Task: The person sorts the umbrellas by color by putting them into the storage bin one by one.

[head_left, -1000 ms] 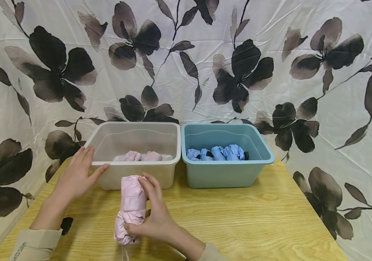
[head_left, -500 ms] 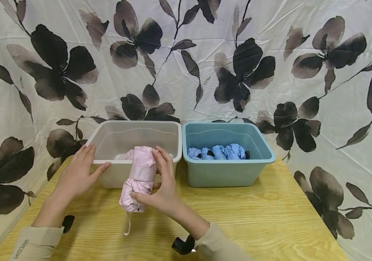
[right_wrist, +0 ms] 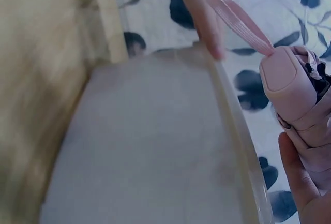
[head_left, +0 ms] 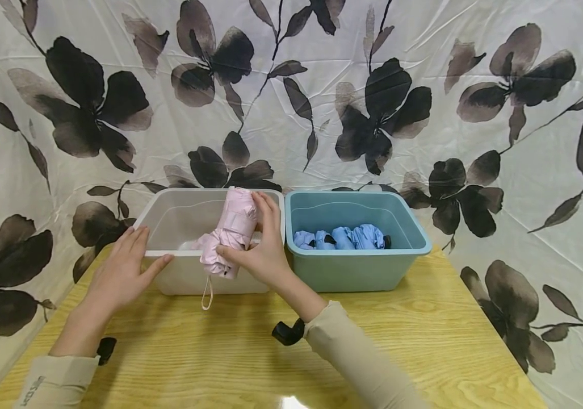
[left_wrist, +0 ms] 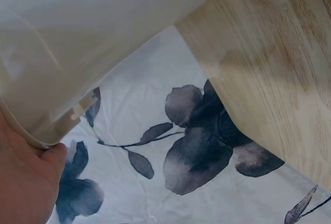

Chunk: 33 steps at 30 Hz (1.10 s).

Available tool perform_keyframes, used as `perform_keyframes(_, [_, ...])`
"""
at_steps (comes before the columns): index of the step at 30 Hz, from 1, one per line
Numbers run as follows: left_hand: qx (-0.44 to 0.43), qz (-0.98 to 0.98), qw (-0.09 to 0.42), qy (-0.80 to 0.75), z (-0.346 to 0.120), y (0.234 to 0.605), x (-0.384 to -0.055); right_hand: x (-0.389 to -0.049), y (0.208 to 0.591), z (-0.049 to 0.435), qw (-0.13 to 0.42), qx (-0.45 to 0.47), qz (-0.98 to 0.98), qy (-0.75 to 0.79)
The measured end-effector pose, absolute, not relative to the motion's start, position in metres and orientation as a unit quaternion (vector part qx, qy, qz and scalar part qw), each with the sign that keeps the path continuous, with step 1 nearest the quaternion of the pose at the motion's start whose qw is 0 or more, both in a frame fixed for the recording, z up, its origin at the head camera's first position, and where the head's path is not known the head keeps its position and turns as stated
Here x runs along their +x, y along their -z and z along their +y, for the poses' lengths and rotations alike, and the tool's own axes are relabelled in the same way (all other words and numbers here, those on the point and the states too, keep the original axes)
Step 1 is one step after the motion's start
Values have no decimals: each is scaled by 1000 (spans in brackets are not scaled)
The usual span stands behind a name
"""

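Note:
A folded pink umbrella (head_left: 237,224), tilted with its looped strap hanging down, is gripped by my right hand (head_left: 268,250) over the front rim of the pale grey bin (head_left: 179,278). Its square handle end (right_wrist: 282,74) and pink strap show in the right wrist view. Behind it, a bit of pink fabric (head_left: 200,243) shows inside that bin; the rest is hidden by the held umbrella. My left hand (head_left: 122,275) rests on the bin's front left corner, fingers extended along the side and thumb (left_wrist: 54,157) at the rim.
Right beside the grey bin stands a blue-green bin (head_left: 347,274) with several folded blue umbrellas (head_left: 342,238) in a row. Both are on a wooden table (head_left: 398,341), against a floral cloth backdrop (head_left: 291,74). Black pieces (head_left: 288,332) show at the wrists.
My right hand has raised the pink umbrella from in front of the grey bin up and forward to above its front rim, slightly rightward. The left hand stays on the bin's corner.

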State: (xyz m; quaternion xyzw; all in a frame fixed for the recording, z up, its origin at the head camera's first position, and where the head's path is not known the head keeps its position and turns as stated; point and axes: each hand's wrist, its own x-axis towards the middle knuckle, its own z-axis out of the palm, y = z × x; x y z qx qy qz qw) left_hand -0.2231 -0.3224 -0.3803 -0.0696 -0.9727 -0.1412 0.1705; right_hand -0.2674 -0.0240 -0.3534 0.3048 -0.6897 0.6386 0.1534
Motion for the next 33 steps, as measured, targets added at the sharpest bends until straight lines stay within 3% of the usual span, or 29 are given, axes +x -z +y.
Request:
perform_keyframes(11, [-75,-973,166,144,-323,379,-224,-319,335,-37,135,227,-761,-592])
perform_keyframes(23, [-72,-974,156,145,-323,381,-225,-360,344,-60,32,153,-815,-559])
perform_keyframes(33, [-64,-976,155,142,-323,379,-223,-372,349,-76,-47,170,-844,-507])
